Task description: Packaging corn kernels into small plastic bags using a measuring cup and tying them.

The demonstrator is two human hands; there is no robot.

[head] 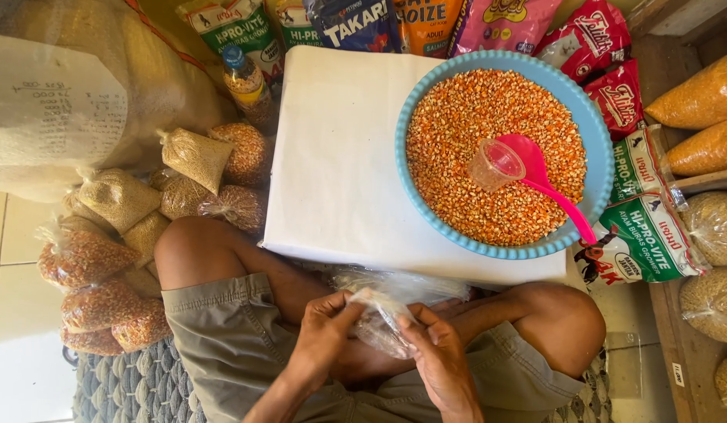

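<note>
We begin with the largest shape, a bulging woven sack [81,86] at upper left, coarse and tan, with a pale paper sheet on its side. Next comes the white board [332,157], flat and smooth, laid across the knees of the seated person. On its right part rests a round light-blue plastic basin [594,149] with a ribbed rim, heaped with dry orange corn kernels [465,125]. A glossy pink plastic scoop [539,176] and a small clear plastic cup [495,164] lie on the kernels, touching each other.

To the left of the board we see a pile of knotted clear bags of grain [120,235], lumpy and shiny, some orange, some beige. Printed feed packets [645,235] crowd the top and right edges, beside a wooden shelf [676,345] holding more filled bags. A small bottle with a blue cap [242,78] stands near the sack.

Smallest, in the lap just below the board's near edge, is a thin crinkled clear plastic bag [383,313]. The left hand [320,333] and the right hand [438,352] both pinch its mouth between fingertips, close together.

Below the person lies a grey knitted mat [128,384] on pale floor tiles [11,298].
</note>
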